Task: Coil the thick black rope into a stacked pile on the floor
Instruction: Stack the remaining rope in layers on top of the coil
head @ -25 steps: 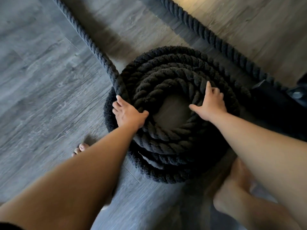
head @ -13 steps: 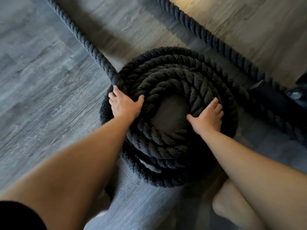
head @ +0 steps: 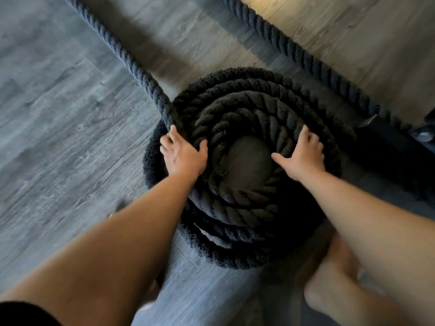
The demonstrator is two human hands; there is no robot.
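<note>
The thick black rope lies coiled in several stacked loops on the floor, with a bare patch of floor in its middle. My left hand grips the top loop on the coil's left side, fingers over the outside and thumb toward the inside, right where the free run of rope joins the pile. My right hand presses flat on the top loops at the right side, its thumb spread toward the centre hole.
The free run of rope stretches away to the upper left. Another stretch of rope crosses the upper right toward a dark metal base. My bare foot stands near the coil's lower right on the grey wooden floor.
My right hand slid along the coil's right side, nearer to me and then slightly back out. My left hand stayed gripping the left side where the free rope comes in.
</note>
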